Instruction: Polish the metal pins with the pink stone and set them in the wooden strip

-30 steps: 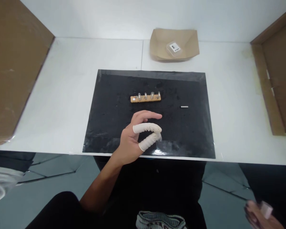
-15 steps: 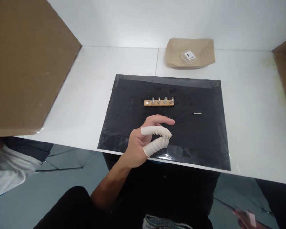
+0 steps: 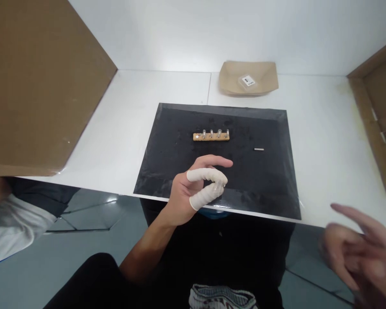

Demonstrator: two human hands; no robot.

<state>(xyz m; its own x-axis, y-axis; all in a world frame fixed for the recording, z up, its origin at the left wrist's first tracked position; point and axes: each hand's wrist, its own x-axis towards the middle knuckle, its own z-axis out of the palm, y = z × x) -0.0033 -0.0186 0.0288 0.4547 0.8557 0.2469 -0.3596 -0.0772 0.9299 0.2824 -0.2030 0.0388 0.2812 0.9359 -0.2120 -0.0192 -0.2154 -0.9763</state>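
My left hand (image 3: 193, 193) hovers over the front edge of the black mat (image 3: 170, 154), wearing off-white finger cots on the thumb and index finger. Their tips pinch a small clear glass-like piece (image 3: 219, 184), mostly hidden by the fingers. The other visible finger stretches out behind them. At the right edge my right hand (image 3: 363, 253) is smeared by motion, one finger extended and the others bent; whether it holds anything is unclear. Beyond my left hand lies a narrow wooden strip (image 3: 206, 137) with several small clear glass-like pieces (image 3: 219, 133) upright in it.
A thin pale stick (image 3: 259, 149) with a dark end lies on the mat. Behind stands a brown paper tray (image 3: 266, 86) holding a small labelled clear box (image 3: 247, 81). Cardboard panels (image 3: 48, 86) flank the white table (image 3: 312, 141). Another person's sleeve (image 3: 16, 227) shows at left.
My right hand has risen from the lower right corner towards the table edge. My left hand keeps its pinch on the clear piece. The whole view has shifted slightly.
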